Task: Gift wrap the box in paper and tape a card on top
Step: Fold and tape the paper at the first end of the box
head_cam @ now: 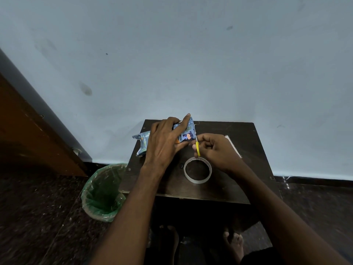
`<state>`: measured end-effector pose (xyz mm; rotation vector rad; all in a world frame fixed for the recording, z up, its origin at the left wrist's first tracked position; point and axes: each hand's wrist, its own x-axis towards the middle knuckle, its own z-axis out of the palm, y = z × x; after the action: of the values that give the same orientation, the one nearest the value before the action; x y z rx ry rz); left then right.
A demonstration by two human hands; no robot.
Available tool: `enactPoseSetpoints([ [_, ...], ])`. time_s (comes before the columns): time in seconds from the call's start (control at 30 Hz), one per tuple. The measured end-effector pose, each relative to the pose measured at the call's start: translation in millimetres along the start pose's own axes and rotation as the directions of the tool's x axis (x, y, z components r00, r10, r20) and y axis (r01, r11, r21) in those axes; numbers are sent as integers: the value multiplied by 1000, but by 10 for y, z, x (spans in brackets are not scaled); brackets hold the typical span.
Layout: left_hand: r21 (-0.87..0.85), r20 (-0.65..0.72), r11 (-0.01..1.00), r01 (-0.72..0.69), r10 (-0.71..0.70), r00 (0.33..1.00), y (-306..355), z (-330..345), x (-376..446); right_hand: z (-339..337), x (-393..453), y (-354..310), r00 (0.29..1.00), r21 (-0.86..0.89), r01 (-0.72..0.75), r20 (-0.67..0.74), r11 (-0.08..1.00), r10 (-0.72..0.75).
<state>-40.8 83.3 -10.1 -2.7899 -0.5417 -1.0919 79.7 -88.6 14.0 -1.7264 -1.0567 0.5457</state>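
Left grip [164,142] presses flat on the paper-wrapped box [186,133] (far-left counter [229,180]); we see the right grip [214,150] holding yellow-handled scissors [198,148] beside it, above the tape roll [197,170].

Your left hand [164,142] lies across the paper-wrapped box [186,133], so you cannot tell the box's shape or how far the paper [142,142] closes round it; only a patterned strip at the far right edge and loose crumpled ends at the left show. Your right hand [214,150] curls round the yellow-handled scissors [198,148], hiding most of the handles, and the blades against the paper are too thin to tell whether they are parted. The white card [233,145] on the right is partly behind that hand, any print on it unreadable; your feet under the table [219,194] sit in deep shadow, and the wooden door [28,134] is cut off by the left edge.
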Motion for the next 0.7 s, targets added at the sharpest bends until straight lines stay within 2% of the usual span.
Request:
enactPoseSetpoints([
  [0.2, -2, 20, 1000, 4, -4, 1000, -4, -6, 0, -2, -8, -20, 1000, -18, 4, -17, 1000, -4],
  [0.37, -13, 26, 999, 46, -46, 999, -39, -13, -5, -44, 6, -27, 998, -100, -21, -66, 995, 15],
  [0.43, -10, 47, 998, 60, -60, 997, -54, -18, -2, -53, 33, 49, 996, -254, -58, -75, 965, 40],
  [0.53, -28, 80, 996, 82, -79, 994, -41, -31, -6, -92, 20, 131, 990, -504, -135, -93, 853, 102],
  [0.63, -41, 88, 995, 90, -86, 992, -39, -43, -3, -145, 4, 165, 986, -651, -158, -70, 743, 148],
  [0.7, -41, 87, 994, 96, -93, 992, -48, -42, -2, -153, 3, 167, 986, -690, -142, -39, 710, 159],
])
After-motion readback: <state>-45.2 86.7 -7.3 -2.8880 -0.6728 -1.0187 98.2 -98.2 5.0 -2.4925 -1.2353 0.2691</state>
